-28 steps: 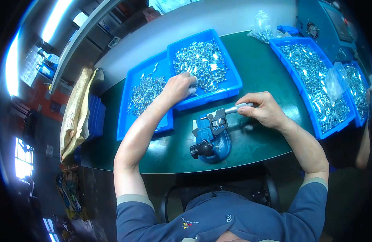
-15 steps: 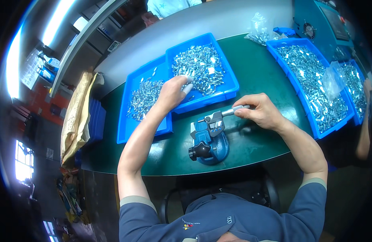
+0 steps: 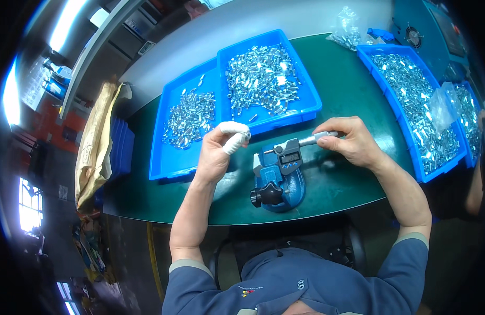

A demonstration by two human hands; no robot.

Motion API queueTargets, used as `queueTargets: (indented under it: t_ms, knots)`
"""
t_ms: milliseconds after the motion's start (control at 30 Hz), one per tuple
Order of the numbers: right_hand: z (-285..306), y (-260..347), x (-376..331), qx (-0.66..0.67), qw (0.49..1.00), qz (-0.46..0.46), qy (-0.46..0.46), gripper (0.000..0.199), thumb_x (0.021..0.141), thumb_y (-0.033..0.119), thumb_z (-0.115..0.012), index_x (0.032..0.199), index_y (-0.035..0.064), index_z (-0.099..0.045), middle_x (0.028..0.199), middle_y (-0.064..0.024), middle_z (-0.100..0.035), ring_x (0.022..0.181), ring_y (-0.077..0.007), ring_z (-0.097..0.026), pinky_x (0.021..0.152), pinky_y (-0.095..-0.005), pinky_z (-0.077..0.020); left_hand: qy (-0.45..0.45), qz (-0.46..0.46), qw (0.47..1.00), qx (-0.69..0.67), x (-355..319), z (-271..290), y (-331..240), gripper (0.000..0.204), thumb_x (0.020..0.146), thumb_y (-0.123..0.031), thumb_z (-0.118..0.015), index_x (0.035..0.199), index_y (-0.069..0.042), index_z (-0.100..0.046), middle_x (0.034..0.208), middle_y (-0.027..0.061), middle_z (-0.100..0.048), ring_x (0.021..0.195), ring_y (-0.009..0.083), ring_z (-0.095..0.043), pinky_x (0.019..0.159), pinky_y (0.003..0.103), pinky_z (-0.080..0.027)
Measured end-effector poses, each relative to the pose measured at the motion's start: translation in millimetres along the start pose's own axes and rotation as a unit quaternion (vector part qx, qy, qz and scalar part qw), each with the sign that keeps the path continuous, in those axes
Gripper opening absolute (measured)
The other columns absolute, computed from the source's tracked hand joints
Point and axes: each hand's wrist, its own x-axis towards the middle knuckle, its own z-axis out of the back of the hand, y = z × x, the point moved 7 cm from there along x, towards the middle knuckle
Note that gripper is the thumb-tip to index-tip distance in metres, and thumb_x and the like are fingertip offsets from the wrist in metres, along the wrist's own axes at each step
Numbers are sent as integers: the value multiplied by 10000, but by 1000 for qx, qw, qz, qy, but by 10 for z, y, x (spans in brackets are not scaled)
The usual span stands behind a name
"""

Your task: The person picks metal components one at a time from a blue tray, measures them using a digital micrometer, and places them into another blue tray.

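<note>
A green work table [image 3: 353,79] is seen bearing several blue trays. A blue tray [image 3: 187,157] with a thinner scatter of small silver metal parts is lying at the left, touching a second blue tray [image 3: 305,105] that is being filled much more thickly with the same parts. At the right, a long blue tray [image 3: 426,170] heaped with silver parts is being partly covered by a clear plastic bag [image 3: 441,106]. Another clear bag of parts [image 3: 346,32] is resting near the table's far edge. A tan cloth [image 3: 95,147] is hanging over a stack of blue trays [image 3: 122,152] at the table's left end.
</note>
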Motion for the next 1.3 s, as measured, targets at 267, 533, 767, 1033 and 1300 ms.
queueTargets:
  t_ms: [267, 533, 767, 1033, 1300]
  knots:
    - [-21, -20, 18, -12, 1000, 8, 2, 230, 859, 178, -726, 984, -14, -715, 825, -45, -691, 754, -96, -600, 684, -251, -469, -4, 44, 997, -64, -44, 19, 83, 215, 894, -117, -706, 1078, -36, -629, 929, 88, -666, 834, 172, -634, 756, 302, -505]
    - [-24, -27, 39, -20, 1000, 12, 0, 265, 857, 211, -736, 986, -18, -711, 871, -53, -693, 788, -105, -601, 704, -258, -470, -2, 50, 998, -35, -36, 3, 154, 193, 853, -44, -724, 1027, -27, -642, 929, 73, -672, 842, 154, -634, 762, 292, -515]
    - [-13, -15, 15, -23, 1000, 12, -3, 282, 855, 226, -738, 993, -19, -709, 867, -53, -690, 787, -108, -600, 705, -257, -467, 36, 43, 998, -27, -49, -101, 102, 213, 885, -90, -703, 1083, -13, -694, 971, 87, -680, 878, 153, -632, 795, 297, -513]
    - [-21, -21, 18, -21, 1000, 13, -1, 283, 864, 232, -731, 1002, -14, -709, 850, -41, -685, 782, -99, -597, 698, -251, -467, 99, 23, 993, 64, -46, -201, -15, 227, 913, -92, -655, 1115, 1, -698, 984, 80, -670, 897, 152, -627, 816, 287, -496]
    - [-51, -44, 23, 3, 1000, 13, 4, 293, 880, 237, -722, 1012, -23, -700, 825, -41, -665, 749, -94, -592, 677, -241, -469, 125, 10, 987, 103, -2, -217, -96, 228, 904, -79, -642, 1112, -24, -718, 969, 80, -673, 907, 158, -620, 830, 303, -491]
